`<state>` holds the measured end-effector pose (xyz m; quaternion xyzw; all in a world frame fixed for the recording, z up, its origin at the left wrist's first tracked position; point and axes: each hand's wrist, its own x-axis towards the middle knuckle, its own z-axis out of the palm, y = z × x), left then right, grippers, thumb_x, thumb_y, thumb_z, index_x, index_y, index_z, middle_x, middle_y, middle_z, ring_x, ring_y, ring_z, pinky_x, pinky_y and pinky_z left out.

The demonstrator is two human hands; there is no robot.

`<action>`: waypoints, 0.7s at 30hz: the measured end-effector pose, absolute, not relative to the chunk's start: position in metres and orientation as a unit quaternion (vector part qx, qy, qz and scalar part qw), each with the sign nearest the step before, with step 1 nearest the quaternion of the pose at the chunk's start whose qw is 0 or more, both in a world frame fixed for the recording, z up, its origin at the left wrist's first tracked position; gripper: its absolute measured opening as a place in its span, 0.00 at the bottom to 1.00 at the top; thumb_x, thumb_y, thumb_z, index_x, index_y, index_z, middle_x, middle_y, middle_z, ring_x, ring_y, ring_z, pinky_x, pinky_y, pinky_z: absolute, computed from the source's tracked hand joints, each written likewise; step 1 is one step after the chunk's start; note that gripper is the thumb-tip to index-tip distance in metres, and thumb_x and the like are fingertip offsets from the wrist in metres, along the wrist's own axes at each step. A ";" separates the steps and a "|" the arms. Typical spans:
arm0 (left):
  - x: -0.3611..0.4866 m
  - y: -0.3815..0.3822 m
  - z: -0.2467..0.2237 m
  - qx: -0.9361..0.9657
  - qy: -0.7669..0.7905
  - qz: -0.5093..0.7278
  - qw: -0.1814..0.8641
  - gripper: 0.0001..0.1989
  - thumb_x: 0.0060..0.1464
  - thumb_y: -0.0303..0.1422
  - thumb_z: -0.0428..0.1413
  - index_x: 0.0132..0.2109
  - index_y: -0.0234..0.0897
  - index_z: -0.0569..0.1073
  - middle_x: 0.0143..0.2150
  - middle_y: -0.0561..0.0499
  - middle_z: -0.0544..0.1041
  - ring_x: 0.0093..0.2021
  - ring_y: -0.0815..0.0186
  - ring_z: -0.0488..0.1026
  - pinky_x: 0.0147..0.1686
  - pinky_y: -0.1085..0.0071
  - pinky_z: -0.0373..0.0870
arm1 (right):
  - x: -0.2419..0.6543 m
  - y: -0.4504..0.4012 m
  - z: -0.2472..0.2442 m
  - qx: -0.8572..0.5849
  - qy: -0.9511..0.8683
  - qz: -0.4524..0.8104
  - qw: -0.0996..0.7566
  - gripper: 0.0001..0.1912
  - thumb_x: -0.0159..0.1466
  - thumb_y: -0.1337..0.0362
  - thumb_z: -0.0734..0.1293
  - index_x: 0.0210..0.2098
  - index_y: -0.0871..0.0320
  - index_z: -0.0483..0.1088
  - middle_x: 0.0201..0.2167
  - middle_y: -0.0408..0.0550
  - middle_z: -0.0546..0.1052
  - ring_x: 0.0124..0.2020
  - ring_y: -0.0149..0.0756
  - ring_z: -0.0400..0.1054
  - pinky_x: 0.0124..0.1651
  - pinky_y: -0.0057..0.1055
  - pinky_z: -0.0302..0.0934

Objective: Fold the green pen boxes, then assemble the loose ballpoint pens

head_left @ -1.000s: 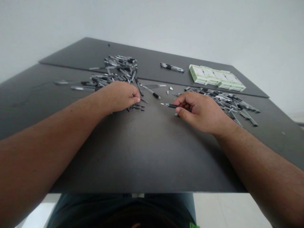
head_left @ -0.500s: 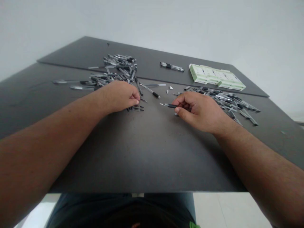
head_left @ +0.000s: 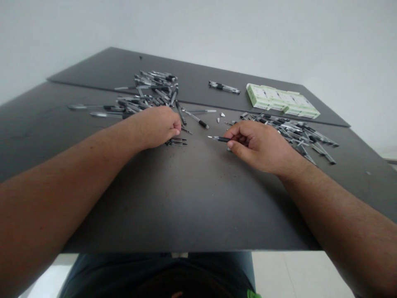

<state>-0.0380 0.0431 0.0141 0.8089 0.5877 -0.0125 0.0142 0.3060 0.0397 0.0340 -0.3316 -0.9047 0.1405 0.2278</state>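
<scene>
My right hand (head_left: pixel 259 142) pinches a pen (head_left: pixel 221 139) with a black grip, its bare tip pointing left. My left hand (head_left: pixel 164 126) is closed, thumb against fingers, at the near edge of the left pile of pens (head_left: pixel 149 99). Whatever it may hold is hidden. Just under its fingertips lie several dark-tipped pen refills (head_left: pixel 178 141). Between my hands and farther back, another pen (head_left: pixel 196 118) lies slantwise. Two small pointed pen tips (head_left: pixel 222 114) rest beyond my right hand.
A second pile of pens (head_left: pixel 297 130) spreads behind and right of my right hand. Green and white boxes (head_left: pixel 282 100) lie farther back, left of them a small bundle of pens (head_left: pixel 223 87). All rest on a dark grey table (head_left: pixel 198 207) with a seam across it.
Hardly anything differs. My left hand has shifted very slightly left, and the right hand holds the pen in nearly the same place.
</scene>
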 end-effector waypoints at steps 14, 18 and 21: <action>-0.001 0.002 0.025 0.784 0.543 0.260 0.152 0.11 0.69 0.40 0.62 0.49 0.44 0.88 0.41 0.49 0.91 0.44 0.55 0.88 0.54 0.61 0.82 | 0.305 0.039 0.030 -0.331 -0.902 0.135 0.242 0.06 0.71 0.64 0.73 0.46 0.52 0.83 0.38 0.47 0.86 0.35 0.42 0.77 0.43 0.37 0.67; 0.004 -0.003 0.025 0.766 0.524 0.311 0.206 0.10 0.68 0.41 0.65 0.48 0.44 0.89 0.41 0.50 0.91 0.42 0.58 0.88 0.50 0.63 0.83 | 0.305 0.040 0.029 -0.328 -0.902 0.126 0.251 0.06 0.72 0.64 0.72 0.46 0.53 0.83 0.37 0.47 0.86 0.35 0.41 0.76 0.42 0.37 0.66; 0.006 -0.002 0.022 0.743 0.518 0.350 0.241 0.10 0.66 0.40 0.66 0.48 0.42 0.88 0.40 0.50 0.91 0.39 0.60 0.87 0.45 0.64 0.82 | 0.305 0.040 0.028 -0.333 -0.899 0.124 0.257 0.06 0.72 0.64 0.73 0.46 0.53 0.83 0.37 0.47 0.86 0.35 0.41 0.76 0.42 0.36 0.65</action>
